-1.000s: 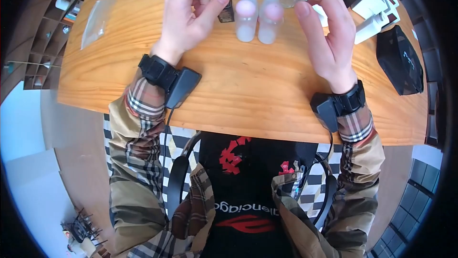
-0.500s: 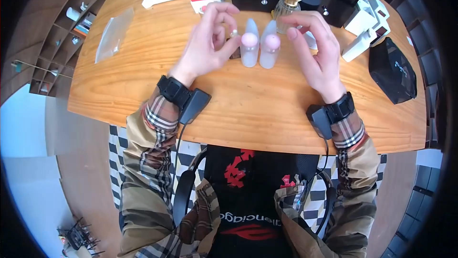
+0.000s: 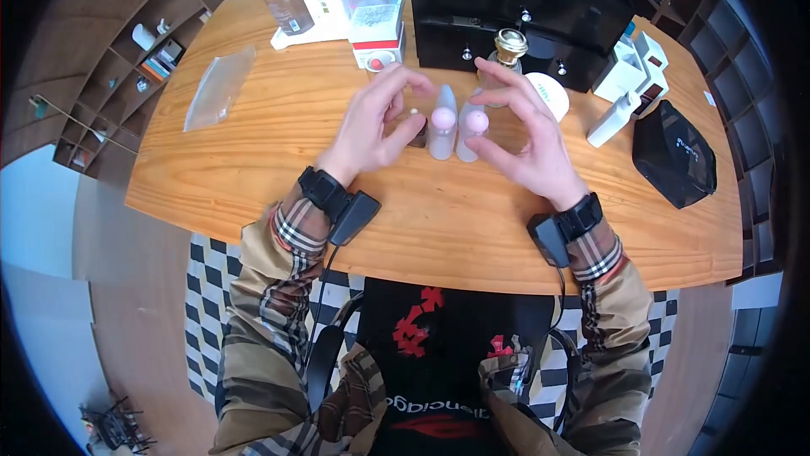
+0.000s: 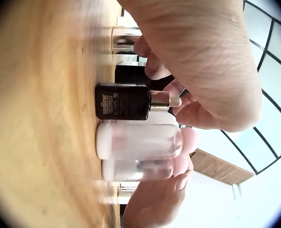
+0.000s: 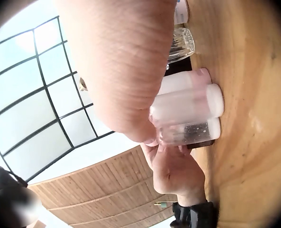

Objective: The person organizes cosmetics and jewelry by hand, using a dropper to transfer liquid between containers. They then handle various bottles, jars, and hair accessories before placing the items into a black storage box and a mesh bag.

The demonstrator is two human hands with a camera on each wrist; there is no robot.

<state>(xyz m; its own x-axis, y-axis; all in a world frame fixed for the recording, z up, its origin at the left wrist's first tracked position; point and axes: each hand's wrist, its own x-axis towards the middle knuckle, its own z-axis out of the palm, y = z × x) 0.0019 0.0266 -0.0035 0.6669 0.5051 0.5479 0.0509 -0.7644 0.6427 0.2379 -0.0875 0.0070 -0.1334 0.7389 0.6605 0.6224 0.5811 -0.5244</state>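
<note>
Two frosted bottles with round pink tops stand side by side at mid table: the left bottle [image 3: 441, 142] and the right bottle [image 3: 467, 149]. Just left of them stands a small dark dropper bottle [image 4: 124, 101] with a white bulb, mostly covered by fingers in the head view. My left hand [image 3: 375, 123] curves loosely around its dropper top, thumb and fingers spread apart. Around the right bottle's pink top, my right hand [image 3: 533, 152] is spread, its thumb near the side and fingers beyond. In the left wrist view, its thumb [image 4: 181, 181] overlaps that top.
Behind the hands is a gold-capped glass bottle [image 3: 510, 49], before a black drawer box [image 3: 506, 13]. A round white jar [image 3: 548, 97], white boxes [image 3: 620, 68] and a black pouch [image 3: 675, 156] lie right. A clear bag [image 3: 219, 89] and pump bottle [image 3: 285, 5] are left.
The head view has tilted up, showing more of the table's back. My right hand has moved left, closer around the right bottle. My left hand stays by the dropper bottle.
</note>
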